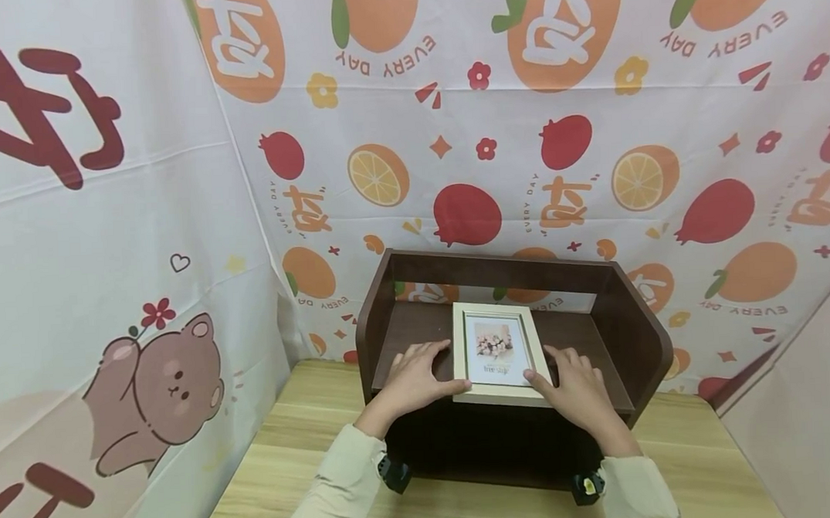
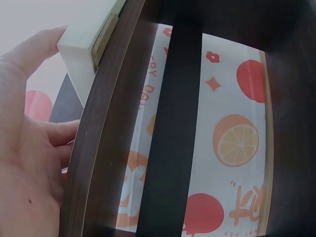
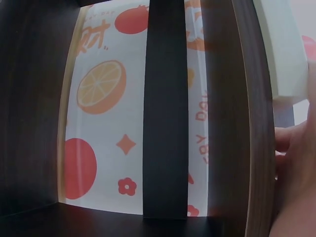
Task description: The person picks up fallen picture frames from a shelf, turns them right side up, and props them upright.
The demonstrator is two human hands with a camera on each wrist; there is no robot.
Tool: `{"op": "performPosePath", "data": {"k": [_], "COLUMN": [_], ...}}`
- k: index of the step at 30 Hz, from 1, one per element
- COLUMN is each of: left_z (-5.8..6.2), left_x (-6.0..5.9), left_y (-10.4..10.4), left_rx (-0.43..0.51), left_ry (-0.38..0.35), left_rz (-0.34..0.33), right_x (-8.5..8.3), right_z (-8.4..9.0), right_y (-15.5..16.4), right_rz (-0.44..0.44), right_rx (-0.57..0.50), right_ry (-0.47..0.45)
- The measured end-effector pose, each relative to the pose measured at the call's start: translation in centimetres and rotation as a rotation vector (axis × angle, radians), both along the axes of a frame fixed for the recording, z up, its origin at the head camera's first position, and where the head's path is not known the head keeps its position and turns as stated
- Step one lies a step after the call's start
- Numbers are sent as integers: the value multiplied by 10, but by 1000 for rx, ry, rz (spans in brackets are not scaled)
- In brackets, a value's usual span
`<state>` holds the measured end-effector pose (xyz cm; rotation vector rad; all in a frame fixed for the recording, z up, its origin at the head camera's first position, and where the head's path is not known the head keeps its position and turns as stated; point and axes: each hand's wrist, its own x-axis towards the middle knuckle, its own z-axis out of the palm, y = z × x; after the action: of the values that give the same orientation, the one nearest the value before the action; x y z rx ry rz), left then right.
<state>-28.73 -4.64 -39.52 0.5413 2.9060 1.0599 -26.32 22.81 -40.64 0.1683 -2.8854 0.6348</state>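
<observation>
A cream-bordered picture frame (image 1: 497, 346) with a flower print lies face up on the dark brown desk shelf (image 1: 418, 324), its near edge at the shelf's front edge. At its lower left corner, my left hand (image 1: 415, 379) grips the border, thumb on top and index fingertip at the side. My right hand (image 1: 579, 387) holds the lower right corner the same way, thumb over the border. In the left wrist view the thumb touches the frame's corner (image 2: 79, 44), with other fingers at the shelf board. The right wrist view shows the frame's edge (image 3: 284, 54) beside the right hand; its thumb is mostly hidden.
The shelf unit has raised side panels (image 1: 644, 330) and a back rail (image 1: 499, 267). It stands on a light wood tabletop (image 1: 290, 434). Fruit-patterned cloth (image 1: 409, 120) hangs behind, and a bear-printed cloth (image 1: 163, 378) is at the left. Below the upper board is an open dark compartment (image 1: 493, 445).
</observation>
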Motion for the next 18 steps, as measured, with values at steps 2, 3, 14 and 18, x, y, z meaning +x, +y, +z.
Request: {"op": "performPosePath", "data": {"k": [2,3,14,18], "left_z": [0,1,2,3], "left_x": [-1,-2,-7,-8], "left_y": [-1,-2,-6,-7], "left_rx": [3,6,71,93], "left_ry": [-9,-15,-91,-113], "left_rz": [-12,-19,-67,-71], "right_x": [-1,-1,-6,-6], "right_z": [0,0,-2,-1], "right_y": [2,3,8,9], "right_rz": [11,16,43,54], "right_rx": [-16,-24,-75,-111], "right_ry": [-7,-14,-46,-58]}}
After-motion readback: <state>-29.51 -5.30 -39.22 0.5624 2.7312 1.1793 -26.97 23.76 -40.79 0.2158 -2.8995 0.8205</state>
